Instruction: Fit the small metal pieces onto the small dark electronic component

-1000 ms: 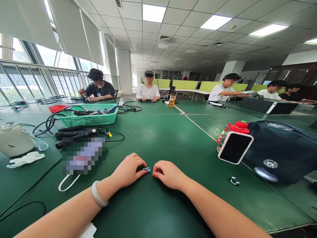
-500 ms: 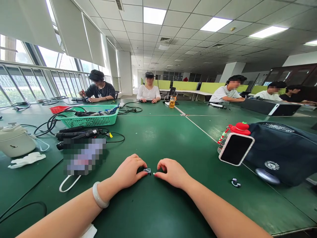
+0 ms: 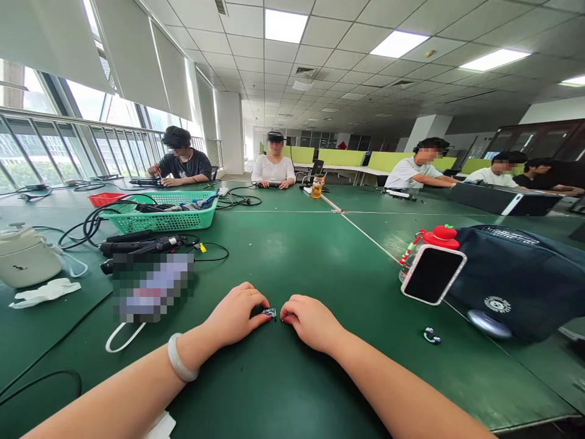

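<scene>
One board (image 3: 270, 313) is pinched at its near-left end by the left hand (image 3: 237, 313), thumb and fingers barely parted. The right hand (image 3: 311, 322) is curled just right of the board, fingertips drawn in; whether anything is gripped cannot be told. One basket (image 3: 183, 221) and one bag (image 3: 530, 268) are seen beyond the board, left and right.

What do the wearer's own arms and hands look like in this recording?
Both forearms show no sleeves, and neither hand is gloved. The left hand has a smooth, pale, rounded bangle at its wrist and what looks like a thin ring. The right hand and wrist show no jewellery. The visible nails look red.
</scene>
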`<state>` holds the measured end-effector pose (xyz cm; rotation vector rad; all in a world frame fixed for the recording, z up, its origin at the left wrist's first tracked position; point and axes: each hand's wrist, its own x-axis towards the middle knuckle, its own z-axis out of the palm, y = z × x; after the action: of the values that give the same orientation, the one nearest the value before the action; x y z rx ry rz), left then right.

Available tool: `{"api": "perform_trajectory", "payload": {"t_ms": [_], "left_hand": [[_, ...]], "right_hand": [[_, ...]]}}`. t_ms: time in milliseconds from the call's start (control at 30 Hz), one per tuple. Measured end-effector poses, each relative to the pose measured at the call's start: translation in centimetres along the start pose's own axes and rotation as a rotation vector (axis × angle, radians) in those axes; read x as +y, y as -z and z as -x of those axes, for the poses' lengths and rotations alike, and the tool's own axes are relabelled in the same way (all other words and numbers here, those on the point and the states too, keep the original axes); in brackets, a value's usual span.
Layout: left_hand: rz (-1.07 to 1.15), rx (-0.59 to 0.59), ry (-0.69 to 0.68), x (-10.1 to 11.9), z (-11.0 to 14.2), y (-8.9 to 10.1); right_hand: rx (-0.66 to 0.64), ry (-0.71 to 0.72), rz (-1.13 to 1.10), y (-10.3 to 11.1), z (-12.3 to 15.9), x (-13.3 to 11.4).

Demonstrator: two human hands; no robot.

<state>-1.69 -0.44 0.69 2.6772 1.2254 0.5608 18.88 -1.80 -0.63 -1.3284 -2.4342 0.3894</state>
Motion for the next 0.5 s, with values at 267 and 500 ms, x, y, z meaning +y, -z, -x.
{"api": "perform_trajectory", "payload": {"t_ms": [267,500], "left_hand": [[0.001,0.000,-0.006,0.02,0.04,0.01],[0.001,-0.002,-0.004,0.09,0.01,0.13]], "right_hand": [[-0.008,-0.109,0.041,0.69,0.08,0.51],[0.007,-0.082,0.120,0.05,0.02,0.43]]}}
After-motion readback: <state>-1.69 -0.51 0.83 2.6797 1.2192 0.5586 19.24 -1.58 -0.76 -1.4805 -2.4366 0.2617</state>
